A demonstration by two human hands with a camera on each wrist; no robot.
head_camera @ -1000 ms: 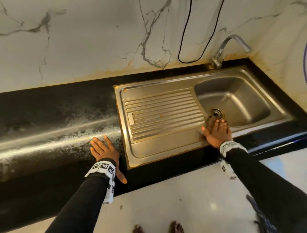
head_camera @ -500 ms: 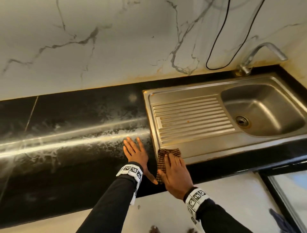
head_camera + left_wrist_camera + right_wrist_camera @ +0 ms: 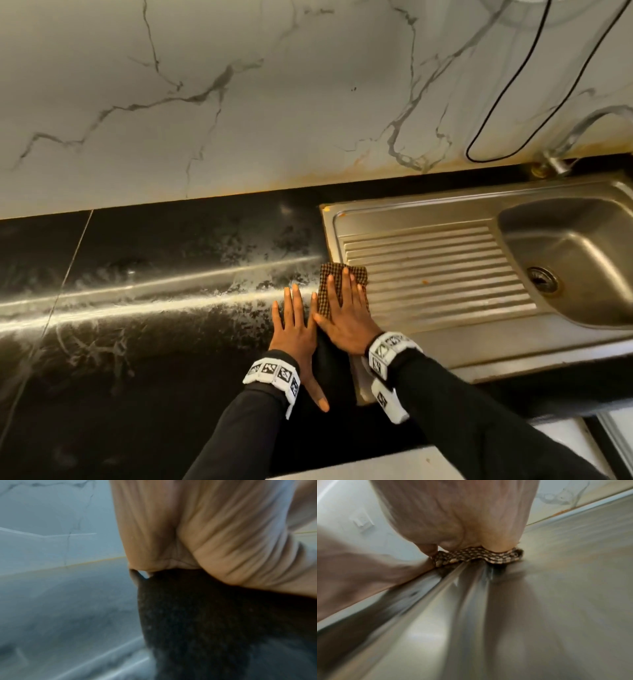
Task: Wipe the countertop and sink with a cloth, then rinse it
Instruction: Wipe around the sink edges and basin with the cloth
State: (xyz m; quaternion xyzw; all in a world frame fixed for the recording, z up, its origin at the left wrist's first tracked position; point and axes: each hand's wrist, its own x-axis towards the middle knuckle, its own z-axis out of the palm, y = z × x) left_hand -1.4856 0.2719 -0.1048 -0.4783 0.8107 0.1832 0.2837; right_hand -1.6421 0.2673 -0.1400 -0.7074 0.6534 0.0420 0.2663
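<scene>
While pressed flat, checked cloth (image 3: 337,282) seems folded.

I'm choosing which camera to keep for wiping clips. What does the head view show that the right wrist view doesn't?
Only the head view shows the left hand flat on the black countertop, the sink basin with its drain, the tap and a black cable on the wall. Only the right wrist view shows, close up, the checked cloth buckling under the palm against a steel ridge. Both show the right hand pressing the cloth on the sink's left edge.
</scene>
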